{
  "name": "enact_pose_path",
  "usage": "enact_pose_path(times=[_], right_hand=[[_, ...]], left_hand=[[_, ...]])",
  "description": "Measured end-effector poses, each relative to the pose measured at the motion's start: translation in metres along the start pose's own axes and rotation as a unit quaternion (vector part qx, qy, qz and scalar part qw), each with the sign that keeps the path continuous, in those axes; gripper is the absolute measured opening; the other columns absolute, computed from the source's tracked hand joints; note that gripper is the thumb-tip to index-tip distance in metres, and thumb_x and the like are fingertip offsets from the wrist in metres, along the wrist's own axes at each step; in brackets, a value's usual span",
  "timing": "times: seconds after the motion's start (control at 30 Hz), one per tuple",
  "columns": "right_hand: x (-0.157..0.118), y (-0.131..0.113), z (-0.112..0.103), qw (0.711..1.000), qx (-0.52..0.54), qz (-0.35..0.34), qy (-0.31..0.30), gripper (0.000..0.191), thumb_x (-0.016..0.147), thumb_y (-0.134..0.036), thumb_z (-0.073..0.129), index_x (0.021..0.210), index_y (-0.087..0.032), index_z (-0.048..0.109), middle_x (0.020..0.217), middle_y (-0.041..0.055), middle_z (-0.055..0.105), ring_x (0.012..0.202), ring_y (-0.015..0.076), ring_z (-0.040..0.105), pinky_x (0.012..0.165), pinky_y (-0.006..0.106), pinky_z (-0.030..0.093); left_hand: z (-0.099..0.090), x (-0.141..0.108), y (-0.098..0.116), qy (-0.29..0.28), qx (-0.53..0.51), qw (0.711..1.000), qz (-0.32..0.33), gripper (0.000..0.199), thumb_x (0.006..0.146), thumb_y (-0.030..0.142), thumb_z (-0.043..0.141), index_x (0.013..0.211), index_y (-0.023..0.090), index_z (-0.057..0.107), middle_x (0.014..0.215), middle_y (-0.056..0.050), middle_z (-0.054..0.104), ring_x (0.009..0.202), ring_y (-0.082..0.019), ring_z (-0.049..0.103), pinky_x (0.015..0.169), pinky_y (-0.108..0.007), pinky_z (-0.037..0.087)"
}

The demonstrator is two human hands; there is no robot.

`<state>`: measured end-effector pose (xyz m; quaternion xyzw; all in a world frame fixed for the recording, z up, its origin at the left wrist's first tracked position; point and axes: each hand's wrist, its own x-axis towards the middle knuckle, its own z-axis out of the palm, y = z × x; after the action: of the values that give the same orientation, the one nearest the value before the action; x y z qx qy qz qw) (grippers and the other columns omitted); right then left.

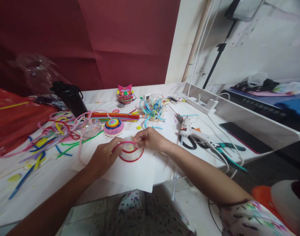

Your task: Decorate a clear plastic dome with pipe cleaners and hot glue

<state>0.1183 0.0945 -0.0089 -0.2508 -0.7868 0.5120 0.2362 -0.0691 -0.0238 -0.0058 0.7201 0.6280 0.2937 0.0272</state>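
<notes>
The fingers (137,141) hide part of the pink strip (127,142); the sleeve (255,216), below right, is cut off.

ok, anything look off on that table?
One handle of the teal-handled tool pokes past the front edge of the table, so it could get snagged. Loose colored strips lie tangled at left, maybe just clutter. No spill or damage visible.
</notes>
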Motion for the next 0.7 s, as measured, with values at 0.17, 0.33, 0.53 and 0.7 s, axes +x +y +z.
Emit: enact_pose_path(times=[0.17, 0.33, 0.53, 0.7], right_hand=[[-0.003, -0.005, 0.000, 0.999, -0.048, -0.011, -0.001, 0.017, 0.064, 0.000, 0.066, 0.071, -0.013, 0.073, 0.061, -0.0017, 0.067, 0.058, 0.0097, 0.058, 0.059, 0.020, 0.043], [-0.004, -0.010, 0.000, 0.998, -0.066, -0.002, 0.015, 0.014, 0.064, -0.001, 0.068, 0.069, -0.013, 0.073, 0.059, -0.0026, 0.065, 0.055, 0.0085, 0.055, 0.057, 0.019, 0.041], [-0.008, -0.015, 0.004, 0.997, -0.056, 0.038, 0.033, 0.010, 0.069, -0.004, 0.066, 0.069, -0.012, 0.071, 0.054, -0.0038, 0.061, 0.049, 0.0065, 0.051, 0.054, 0.018, 0.041], [-0.011, -0.017, 0.011, 0.992, -0.101, 0.040, 0.062, 0.012, 0.070, -0.004, 0.063, 0.069, -0.013, 0.071, 0.056, -0.0019, 0.063, 0.054, 0.0093, 0.057, 0.056, 0.019, 0.041]], left_hand=[[0.001, -0.004, 0.002, 0.043, -0.004, 0.998, 0.040, 0.027, 0.092, 0.041, 0.045, 0.093, 0.022, 0.064, 0.084, -0.001, 0.073, 0.076, -0.016, 0.068, 0.072, -0.023, 0.050], [0.003, -0.005, 0.001, 0.098, 0.025, 0.989, 0.109, 0.021, 0.092, 0.031, 0.050, 0.085, 0.020, 0.067, 0.081, -0.002, 0.069, 0.076, -0.014, 0.065, 0.072, -0.023, 0.050], [0.009, -0.008, -0.002, 0.123, 0.070, 0.976, 0.166, 0.018, 0.092, 0.025, 0.052, 0.087, 0.017, 0.066, 0.080, -0.002, 0.067, 0.073, -0.012, 0.064, 0.066, -0.020, 0.048], [0.013, -0.011, 0.000, 0.099, 0.141, 0.971, 0.166, 0.022, 0.094, 0.026, 0.047, 0.083, 0.018, 0.064, 0.075, 0.000, 0.065, 0.068, -0.011, 0.062, 0.060, -0.021, 0.044]])
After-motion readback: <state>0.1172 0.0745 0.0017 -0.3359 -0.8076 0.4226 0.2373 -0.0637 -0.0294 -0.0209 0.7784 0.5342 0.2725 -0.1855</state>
